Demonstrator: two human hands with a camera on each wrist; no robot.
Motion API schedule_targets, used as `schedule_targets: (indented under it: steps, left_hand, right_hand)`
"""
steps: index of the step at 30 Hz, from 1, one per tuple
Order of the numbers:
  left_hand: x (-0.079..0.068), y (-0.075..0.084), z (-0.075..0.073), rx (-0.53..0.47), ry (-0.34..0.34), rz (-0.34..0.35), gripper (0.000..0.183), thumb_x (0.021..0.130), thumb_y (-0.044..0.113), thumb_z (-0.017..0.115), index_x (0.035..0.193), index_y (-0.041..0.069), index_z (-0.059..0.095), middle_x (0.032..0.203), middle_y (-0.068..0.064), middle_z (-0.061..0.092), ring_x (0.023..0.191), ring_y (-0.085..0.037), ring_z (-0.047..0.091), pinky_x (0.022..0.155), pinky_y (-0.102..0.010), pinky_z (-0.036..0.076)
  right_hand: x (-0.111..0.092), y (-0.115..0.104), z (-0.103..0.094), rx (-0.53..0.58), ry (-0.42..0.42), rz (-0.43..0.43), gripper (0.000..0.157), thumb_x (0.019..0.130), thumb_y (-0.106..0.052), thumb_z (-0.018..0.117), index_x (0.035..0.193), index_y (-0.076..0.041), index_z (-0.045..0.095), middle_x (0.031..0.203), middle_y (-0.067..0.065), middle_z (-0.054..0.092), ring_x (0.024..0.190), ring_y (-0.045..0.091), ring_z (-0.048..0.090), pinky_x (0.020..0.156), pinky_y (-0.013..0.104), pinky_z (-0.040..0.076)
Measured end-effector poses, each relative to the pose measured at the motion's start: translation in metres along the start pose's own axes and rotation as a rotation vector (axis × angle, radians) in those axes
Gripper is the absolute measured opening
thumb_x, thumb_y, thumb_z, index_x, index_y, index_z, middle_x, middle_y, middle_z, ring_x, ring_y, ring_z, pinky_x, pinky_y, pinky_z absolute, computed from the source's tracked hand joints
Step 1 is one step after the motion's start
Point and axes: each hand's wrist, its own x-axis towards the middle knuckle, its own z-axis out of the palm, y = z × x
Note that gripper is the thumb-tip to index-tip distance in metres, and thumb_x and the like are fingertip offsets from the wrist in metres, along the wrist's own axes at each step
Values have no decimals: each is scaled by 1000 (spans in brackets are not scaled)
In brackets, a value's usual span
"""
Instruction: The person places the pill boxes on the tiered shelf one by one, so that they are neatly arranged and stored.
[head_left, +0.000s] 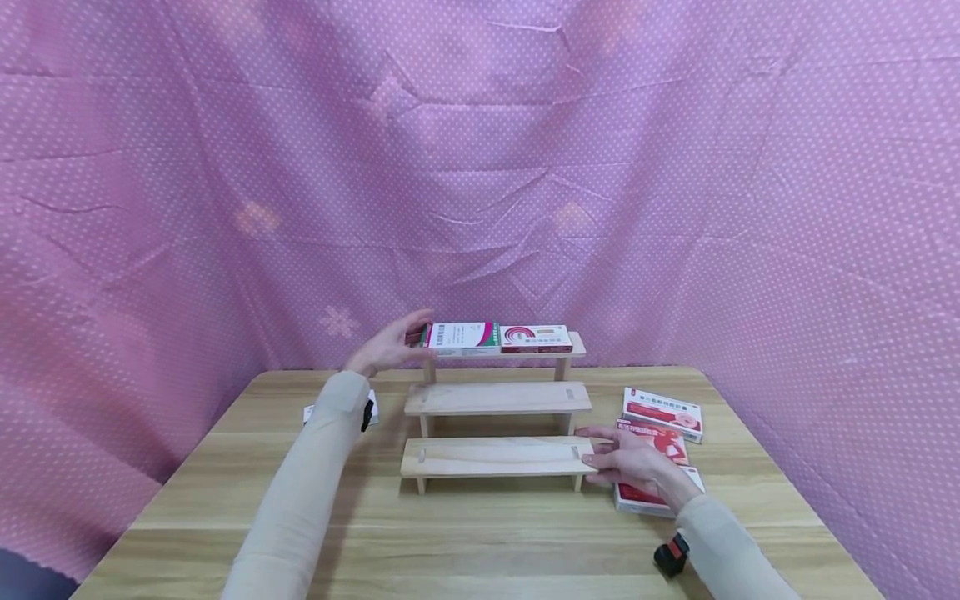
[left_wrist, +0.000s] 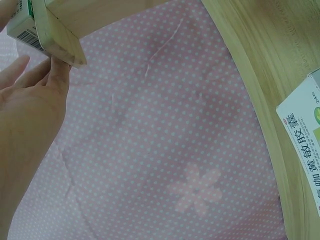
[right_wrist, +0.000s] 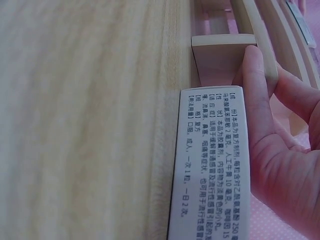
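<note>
A three-step wooden display stand [head_left: 497, 399] stands at mid-table. On its top step, a white medicine box with green and magenta [head_left: 463, 335] lies left of a white medicine box with red arcs [head_left: 536, 336]. My left hand [head_left: 390, 344] holds the left end of the top step, fingers around the end of the green and magenta box; in the left wrist view one fingertip [left_wrist: 59, 75] meets the board's end. With thumb and fingers on either side of the board, my right hand [head_left: 636, 462] grips the bottom step's right end.
Right of the stand, several medicine boxes lie in a column: a white and red one [head_left: 663, 408], a red one [head_left: 671, 444] and another [head_left: 643, 502] partly under my right hand. A white box [left_wrist: 306, 135] lies at left, mostly behind my forearm. Pink dotted cloth [head_left: 480, 167] hangs behind.
</note>
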Motion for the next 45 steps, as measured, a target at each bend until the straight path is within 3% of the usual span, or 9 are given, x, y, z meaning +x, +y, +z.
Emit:
schedule_targets:
  steps: [14,20,27,33,37,45]
  left_hand:
    - [1,-2,0,42,-7,9,86,89,16,71,157,11,19,159,-23,23,145,-40,28,120,-56,24]
    - [-1,-1,-2,10,-10,14,90,87,19,73,157,12,17,161,-22,20,146,-41,24,121,-56,22]
    - [-7,-9,-4,-82,107,-23,86,84,28,78,153,10,30,154,-17,38,140,-37,39,117,-51,34]
    - [-16,-20,-8,-163,200,4,70,86,26,75,146,7,43,142,-16,53,129,-32,53,110,-46,45]
    - [-23,-26,-11,-142,228,19,58,87,29,74,137,7,54,136,-16,59,121,-29,59,104,-42,50]
    - [-41,-36,-13,-138,246,25,50,89,30,72,131,7,59,130,-18,62,108,-16,64,93,-29,56]
  right_hand:
    - [0,0,1,9,3,0,66,90,-7,68,149,-5,37,116,17,57,99,23,68,89,38,60]
    - [1,0,1,12,-6,-6,66,91,-7,68,149,-4,37,115,17,58,99,23,68,89,38,60]
    - [0,1,1,0,-11,-22,66,91,-6,67,149,-4,37,114,17,56,98,24,67,89,38,60]
    - [0,2,1,10,-17,-21,65,91,-6,66,149,-4,36,115,17,57,99,25,67,90,38,60]
    - [0,1,0,16,-27,-21,65,91,-6,66,149,-4,36,115,17,57,99,24,67,89,38,60]
    - [0,0,0,10,-29,-12,65,91,-7,67,149,-5,37,116,17,57,99,24,67,89,38,60]
